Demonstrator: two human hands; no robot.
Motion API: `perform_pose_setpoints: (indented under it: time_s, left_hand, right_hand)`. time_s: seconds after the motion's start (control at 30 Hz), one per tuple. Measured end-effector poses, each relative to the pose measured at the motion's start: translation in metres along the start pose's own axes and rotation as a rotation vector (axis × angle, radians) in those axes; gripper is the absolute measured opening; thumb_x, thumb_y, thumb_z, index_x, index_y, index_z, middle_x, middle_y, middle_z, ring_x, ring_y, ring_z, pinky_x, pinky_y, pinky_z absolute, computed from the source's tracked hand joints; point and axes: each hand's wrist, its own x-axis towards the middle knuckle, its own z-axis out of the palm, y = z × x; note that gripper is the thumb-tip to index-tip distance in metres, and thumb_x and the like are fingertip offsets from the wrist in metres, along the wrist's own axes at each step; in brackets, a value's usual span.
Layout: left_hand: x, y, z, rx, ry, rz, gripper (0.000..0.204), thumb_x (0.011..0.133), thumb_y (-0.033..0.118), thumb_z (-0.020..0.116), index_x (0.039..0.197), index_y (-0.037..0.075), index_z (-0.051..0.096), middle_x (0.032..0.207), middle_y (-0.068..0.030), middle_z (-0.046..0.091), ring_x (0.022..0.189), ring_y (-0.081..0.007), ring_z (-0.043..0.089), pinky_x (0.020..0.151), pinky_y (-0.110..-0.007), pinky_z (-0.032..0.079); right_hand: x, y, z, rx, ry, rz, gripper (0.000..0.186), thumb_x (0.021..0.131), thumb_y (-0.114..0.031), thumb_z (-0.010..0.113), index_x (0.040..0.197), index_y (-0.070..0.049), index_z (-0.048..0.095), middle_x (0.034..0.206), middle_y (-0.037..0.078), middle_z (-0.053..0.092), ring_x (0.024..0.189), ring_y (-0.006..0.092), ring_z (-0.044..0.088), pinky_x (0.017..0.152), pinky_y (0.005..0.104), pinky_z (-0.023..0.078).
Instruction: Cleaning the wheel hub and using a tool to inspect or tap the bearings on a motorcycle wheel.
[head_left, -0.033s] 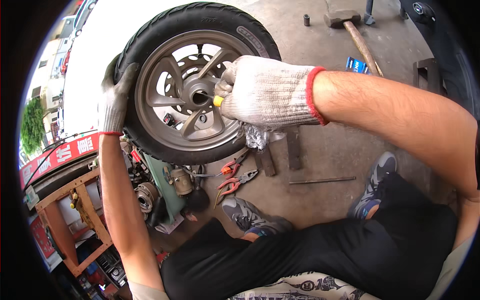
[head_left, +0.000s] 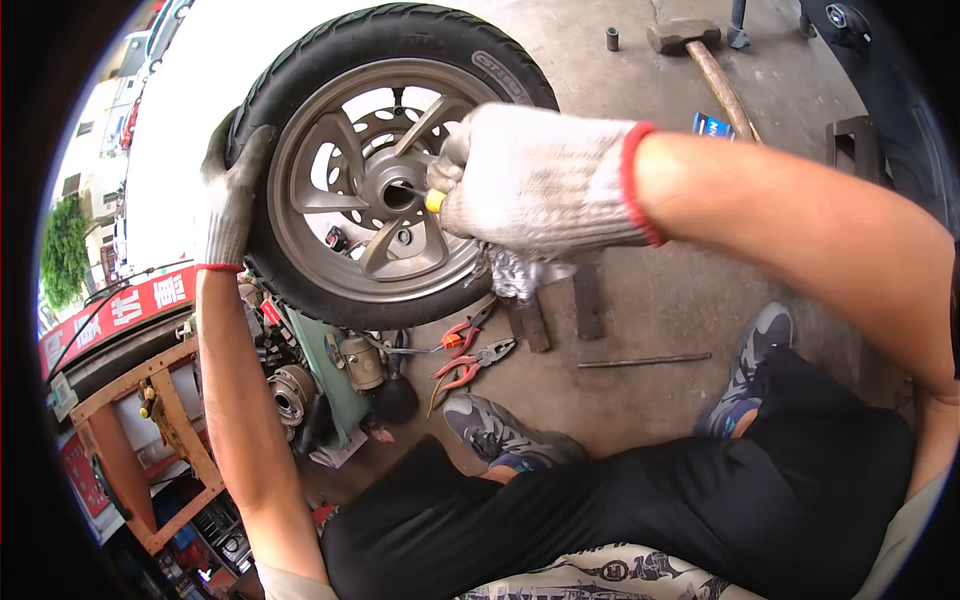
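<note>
A motorcycle wheel with a black tyre (head_left: 300, 287) and a bronze-grey spoked rim (head_left: 318, 258) stands tilted before me. My left hand (head_left: 235, 180), in a soiled knit glove, grips the tyre's left side, thumb on the sidewall and fingers behind the tread. My gloved right hand (head_left: 545, 175) is closed round a yellow-handled tool (head_left: 435, 201) that looks like a screwdriver. Its thin shaft points into the opening of the wheel hub (head_left: 400, 194); most of the handle is hidden in the fist. Crumpled silvery wrapping (head_left: 514, 272) shows below the right hand.
Red-handled pliers (head_left: 478, 364) and a metal rod (head_left: 645, 360) lie on the floor near my shoes. A sledgehammer (head_left: 690, 40), a socket (head_left: 612, 39) and a blue packet (head_left: 712, 126) are at the far right. Motor parts (head_left: 360, 362) and an orange frame (head_left: 140, 450) occupy the left.
My right fist and forearm have shifted slightly upward, the tool still in the hub opening. The left hand keeps its place; the wheel has barely moved.
</note>
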Motion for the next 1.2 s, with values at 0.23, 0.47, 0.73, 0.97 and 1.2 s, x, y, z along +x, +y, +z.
perform_pose_setpoints:
  time_s: [0.23,0.47,0.73,0.97,1.2]
  left_hand:
    - [-0.005,0.010,-0.011,0.059,0.016,-0.065,0.078,0.088,0.048,0.072,0.145,-0.002,0.051,0.132,-0.0261,0.061,0.119,-0.0327,0.061,0.105,-0.039,0.045]
    - [-0.006,0.008,-0.005,-0.027,0.006,-0.074,0.074,0.089,0.045,0.072,0.143,-0.002,0.053,0.128,-0.0244,0.064,0.116,-0.0308,0.062,0.104,-0.039,0.046]
    - [-0.005,0.008,-0.003,-0.144,-0.004,-0.101,0.077,0.088,0.046,0.073,0.144,-0.002,0.051,0.131,-0.0262,0.062,0.119,-0.0327,0.060,0.106,-0.040,0.044]
    - [-0.007,-0.003,-0.007,-0.049,-0.005,-0.061,0.078,0.088,0.047,0.072,0.145,-0.002,0.050,0.132,-0.0262,0.061,0.121,-0.0339,0.060,0.108,-0.040,0.043]
    - [-0.007,0.000,-0.010,-0.004,0.006,-0.064,0.079,0.088,0.048,0.072,0.146,-0.002,0.050,0.131,-0.0262,0.062,0.120,-0.0332,0.061,0.106,-0.039,0.045]
  right_hand:
    - [0.010,-0.015,0.007,0.456,-0.025,0.493,0.021,0.090,-0.019,0.058,0.082,-0.001,0.062,0.068,0.013,0.062,0.052,0.0213,0.065,0.054,0.0344,0.056]
    - [-0.005,-0.019,0.020,0.450,0.015,0.382,0.023,0.091,-0.021,0.061,0.089,0.001,0.065,0.075,0.014,0.065,0.069,0.0207,0.067,0.068,0.0374,0.055]
    - [-0.004,-0.015,0.028,0.551,-0.075,0.426,0.026,0.091,-0.024,0.063,0.089,0.002,0.066,0.077,0.014,0.066,0.075,0.0202,0.064,0.076,0.0379,0.051]
    - [0.006,-0.025,-0.004,0.556,-0.129,0.531,0.024,0.091,-0.024,0.060,0.088,-0.001,0.065,0.074,0.011,0.064,0.072,0.0186,0.064,0.074,0.0365,0.052]
    - [0.011,-0.024,0.010,0.742,-0.014,0.534,0.027,0.090,-0.025,0.065,0.082,0.001,0.063,0.071,0.012,0.063,0.062,0.0164,0.060,0.064,0.0357,0.051]
